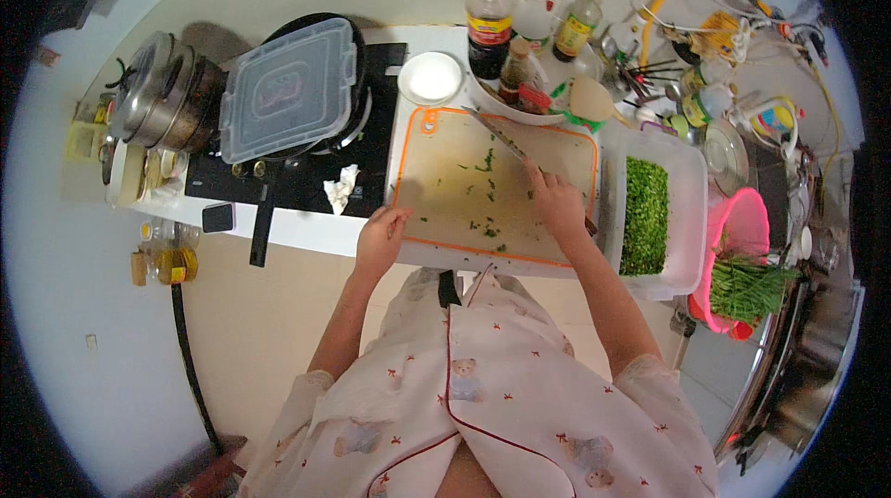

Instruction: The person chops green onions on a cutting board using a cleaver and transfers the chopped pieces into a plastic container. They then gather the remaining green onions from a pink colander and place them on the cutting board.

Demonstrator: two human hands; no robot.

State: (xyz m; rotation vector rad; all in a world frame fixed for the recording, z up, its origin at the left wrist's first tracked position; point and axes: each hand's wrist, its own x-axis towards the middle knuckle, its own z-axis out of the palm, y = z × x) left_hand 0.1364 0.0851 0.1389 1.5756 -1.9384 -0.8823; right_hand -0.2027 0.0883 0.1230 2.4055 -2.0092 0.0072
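A kitchen knife [497, 134] slants over the cutting board [445, 150], its blade pointing up and left. My right hand [558, 204] grips its handle, which shows again below the palm. Bits of chopped greens [490, 225] lie scattered over the orange-rimmed board. At the board's near left corner is my left hand [380, 240], with fingers curled together and nothing visible in them; whether it touches the rim is unclear. Right of the board, a translucent plastic bin [686, 247] holds a heap of finely chopped greens [644, 216].
A pink basket [755, 209] of long uncut greens [746, 288] stands far right. Behind the board are a white bowl [430, 78] and a soy sauce bottle [489, 28] among several bottles. Left, a plastic lid [292, 91] covers a pan on the black cooktop [379, 164]; a pan handle [262, 226] overhangs the counter edge.
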